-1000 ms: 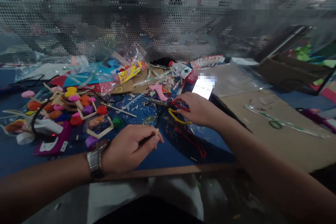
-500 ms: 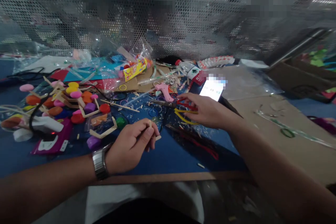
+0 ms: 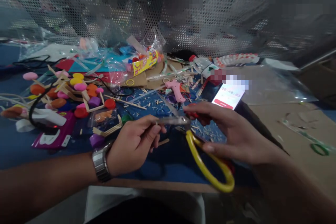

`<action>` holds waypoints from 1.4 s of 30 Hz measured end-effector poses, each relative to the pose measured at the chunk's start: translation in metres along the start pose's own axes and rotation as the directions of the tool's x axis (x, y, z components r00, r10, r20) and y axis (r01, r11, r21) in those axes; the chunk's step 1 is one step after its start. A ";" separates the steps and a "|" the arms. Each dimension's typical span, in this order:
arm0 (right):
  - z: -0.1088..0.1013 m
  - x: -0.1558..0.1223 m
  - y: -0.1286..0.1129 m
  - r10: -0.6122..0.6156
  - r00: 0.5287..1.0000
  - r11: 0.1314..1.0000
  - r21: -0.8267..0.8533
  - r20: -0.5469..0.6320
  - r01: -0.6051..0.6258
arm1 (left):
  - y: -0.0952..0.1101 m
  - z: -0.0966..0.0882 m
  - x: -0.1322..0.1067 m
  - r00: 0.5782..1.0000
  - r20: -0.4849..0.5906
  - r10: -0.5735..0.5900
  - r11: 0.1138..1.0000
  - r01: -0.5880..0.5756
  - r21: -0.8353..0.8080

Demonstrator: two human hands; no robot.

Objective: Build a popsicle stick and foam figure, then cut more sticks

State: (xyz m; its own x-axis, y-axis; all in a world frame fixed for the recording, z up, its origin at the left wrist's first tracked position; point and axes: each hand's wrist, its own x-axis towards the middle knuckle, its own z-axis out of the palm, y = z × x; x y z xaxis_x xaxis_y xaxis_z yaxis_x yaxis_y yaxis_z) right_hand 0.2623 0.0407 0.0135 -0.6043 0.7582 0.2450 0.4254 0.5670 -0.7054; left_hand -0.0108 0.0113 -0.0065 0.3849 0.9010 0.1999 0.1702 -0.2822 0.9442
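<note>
My left hand, with a metal watch on its wrist, is closed in a pinch around a small wooden stick. One end of the stick sticks out below the fingers. In my right hand is a pair of scissors with one yellow and one red handle. Their blades are spread apart and point left. The lower blade reaches the left fingertips, where the stick's upper end shows; whether it touches the stick I cannot tell.
Wooden-stick frames with coloured clay lumps cover the left, near a purple device. A pink glue gun lies behind the scissors among offcuts. A lit phone, a bottle and cardboard are to the right.
My right hand has picked up the scissors from the table and brought them, opened, to the left fingertips. My left hand keeps its pinch on the stick. The view has shifted slightly.
</note>
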 end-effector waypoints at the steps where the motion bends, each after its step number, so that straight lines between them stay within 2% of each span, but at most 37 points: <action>1: 0.001 -0.001 -0.002 -0.018 1.000 1.000 -0.005 0.014 0.018 | 0.000 0.000 0.000 1.000 0.003 0.000 1.000 0.000 0.011; 5: 0.004 -0.004 -0.004 -0.027 0.998 0.999 0.035 0.060 0.025 | -0.001 -0.001 0.002 1.000 0.004 0.007 1.000 -0.007 0.025; 10: 0.003 -0.008 -0.001 -0.013 0.992 0.998 0.061 0.128 0.005 | 0.000 0.000 0.005 0.996 -0.008 0.085 0.992 -0.084 0.093; 17: 0.011 -0.010 -0.011 -0.089 0.986 0.996 0.006 0.142 0.089 | 0.001 -0.003 0.004 0.976 0.072 0.205 0.939 -0.217 0.267; 21: 0.015 -0.008 -0.014 -0.104 0.983 0.994 0.043 0.148 0.099 | 0.001 -0.003 0.004 0.972 0.146 0.182 0.942 -0.215 0.257; 25: 0.017 -0.007 -0.010 -0.106 0.986 0.994 -0.006 0.126 0.107 | -0.001 -0.002 0.004 0.945 0.139 0.296 0.909 -0.323 0.263; 32: 0.019 -0.009 -0.008 -0.083 0.989 0.995 -0.043 0.119 0.089 | -0.001 -0.004 0.004 0.941 0.191 0.280 0.887 -0.329 0.323; 37: 0.018 -0.009 -0.008 -0.084 0.988 0.994 -0.065 0.127 0.093 | -0.002 -0.003 0.005 0.932 0.168 0.322 0.862 -0.362 0.355; 42: 0.017 -0.009 -0.008 -0.090 0.988 0.993 -0.070 0.127 0.099 | -0.003 -0.003 0.005 0.932 0.181 0.313 0.854 -0.359 0.375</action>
State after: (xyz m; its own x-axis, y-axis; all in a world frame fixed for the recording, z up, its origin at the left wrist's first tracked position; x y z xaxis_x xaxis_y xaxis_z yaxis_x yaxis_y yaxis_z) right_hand 0.2528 0.0241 0.0050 -0.7205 0.6574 0.2208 0.4097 0.6604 -0.6293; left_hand -0.0122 0.0174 -0.0078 0.5764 0.6922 0.4342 0.3476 -0.6886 0.6364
